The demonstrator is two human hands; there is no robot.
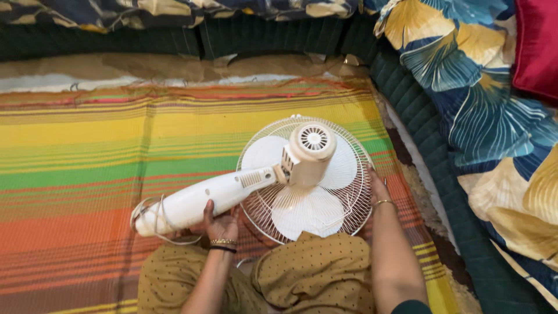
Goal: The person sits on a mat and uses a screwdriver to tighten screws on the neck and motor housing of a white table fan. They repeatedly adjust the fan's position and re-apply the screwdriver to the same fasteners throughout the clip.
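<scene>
Left hand (220, 224): grips the white fan stand (197, 203).
Right hand (376, 187): fingers curled on the fan's wire grille (349, 200).
Fan: face-down on striped mat (75, 168).

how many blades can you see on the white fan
3 white plastic fan blades behind the round wire grille: one upper left, one right, one at the bottom. The motor housing may hide more.
</scene>
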